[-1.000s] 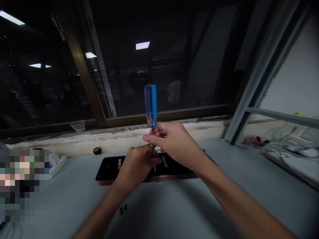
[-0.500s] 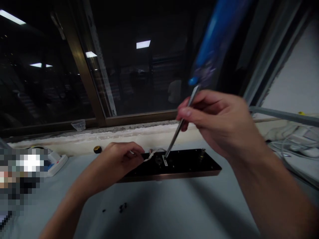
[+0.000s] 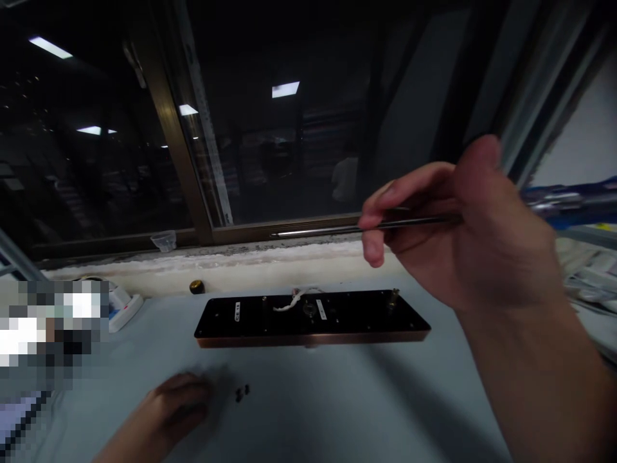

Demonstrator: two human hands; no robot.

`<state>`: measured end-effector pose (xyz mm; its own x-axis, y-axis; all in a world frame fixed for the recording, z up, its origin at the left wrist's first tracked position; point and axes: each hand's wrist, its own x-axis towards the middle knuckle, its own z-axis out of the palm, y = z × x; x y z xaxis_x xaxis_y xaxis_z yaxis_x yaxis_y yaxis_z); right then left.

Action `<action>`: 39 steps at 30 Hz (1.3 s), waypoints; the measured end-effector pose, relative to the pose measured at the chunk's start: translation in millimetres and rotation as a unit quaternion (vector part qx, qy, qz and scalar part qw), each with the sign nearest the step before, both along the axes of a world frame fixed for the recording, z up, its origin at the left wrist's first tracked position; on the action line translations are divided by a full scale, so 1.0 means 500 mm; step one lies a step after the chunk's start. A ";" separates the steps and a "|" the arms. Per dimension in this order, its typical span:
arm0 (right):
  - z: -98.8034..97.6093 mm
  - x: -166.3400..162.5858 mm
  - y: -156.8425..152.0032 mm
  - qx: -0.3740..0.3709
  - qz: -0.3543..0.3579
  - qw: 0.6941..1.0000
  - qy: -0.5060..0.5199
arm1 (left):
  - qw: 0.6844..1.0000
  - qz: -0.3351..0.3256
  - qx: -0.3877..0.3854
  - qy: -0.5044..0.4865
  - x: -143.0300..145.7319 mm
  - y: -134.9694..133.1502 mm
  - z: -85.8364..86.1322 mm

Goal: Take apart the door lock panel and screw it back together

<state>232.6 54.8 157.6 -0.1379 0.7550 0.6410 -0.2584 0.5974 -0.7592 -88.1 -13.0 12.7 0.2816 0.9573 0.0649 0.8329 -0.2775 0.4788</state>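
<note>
In my right hand [image 3: 463, 238] is a screwdriver [image 3: 318, 231] with a blue handle. Its long metal shaft lies level across my fingers, the tip pointing left above the panel. My left hand [image 3: 178, 405] is low over the table with its fingers curled together; what they hold, if anything, is hidden. Just right of those fingertips lie several small black screws [image 3: 241, 393]. Beyond both hands rests a long black panel [image 3: 284, 321] with a copper-coloured edge. White wires [image 3: 294, 300], metal posts and small labels show on its upper face.
A round black-and-gold knob [image 3: 196, 287] stands near the wall behind the panel. On the window sill is a clear plastic cup [image 3: 164, 241]. A white power strip [image 3: 126, 311] lies at the left, and cables [image 3: 585, 276] are bunched at the right.
My left hand has left the wires on the panel and come down toward the screws. My right hand has lifted the screwdriver off the panel and tipped it from steep to level.
</note>
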 end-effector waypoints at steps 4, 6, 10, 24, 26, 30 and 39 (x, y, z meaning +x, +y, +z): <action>0.000 -0.005 -0.006 0.002 0.045 0.999 -0.001 | 0.999 0.017 0.034 0.014 -0.003 -0.002 -0.021; -0.001 -0.003 -0.008 0.005 0.050 0.999 -0.008 | 0.999 0.006 0.030 0.025 -0.002 0.002 -0.023; -0.004 0.007 -0.007 0.014 0.044 0.998 -0.042 | 0.997 -0.004 0.062 0.042 -0.009 0.009 -0.040; -0.004 0.031 0.002 -0.042 0.116 0.989 -0.085 | 0.918 0.077 0.175 -0.348 0.127 0.022 0.075; -0.005 0.026 0.000 -0.032 0.148 0.987 -0.045 | 0.836 0.075 0.188 -0.510 0.178 0.059 0.132; -0.001 0.022 -0.009 0.005 0.153 0.988 0.037 | 0.705 0.046 0.203 -0.678 0.274 0.123 0.234; 0.008 0.027 0.000 0.024 -0.003 0.997 0.071 | 0.662 -0.031 0.165 -0.730 0.340 0.158 0.261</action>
<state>245.9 54.9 161.4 -0.0390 0.7236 0.6891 -0.3568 0.6341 -0.6860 81.7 66.2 143.2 -0.2750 0.8124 0.5142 -0.4688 -0.5802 0.6660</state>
